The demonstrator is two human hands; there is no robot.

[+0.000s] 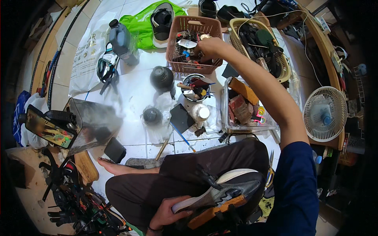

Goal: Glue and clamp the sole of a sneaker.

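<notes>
Across my lap lies a grey mesh shoe (246, 181) with a pale sole. My left hand (168, 212) grips one end of it, thumb along the edge of the sole. An orange-brown block (216, 211) and dark clamp-like parts rest against the shoe. My right arm stretches far forward, and my right hand (210, 49) reaches into a brown plastic basket (195, 67) of small mixed parts. Its fingers bend down into the clutter; the tips are hidden, so whether they hold anything cannot be seen. A white piece (187, 43) lies beside them.
Before me stand a cup of tools (196, 98), dark bottles (162, 78), a white-capped jar (201, 112) and a clear bin of blocks (248, 128). Further out are a cream basket (289, 72), a grey jug (124, 43) and a cap (162, 25). Left, a phone (49, 126) leans on a metal box (92, 126).
</notes>
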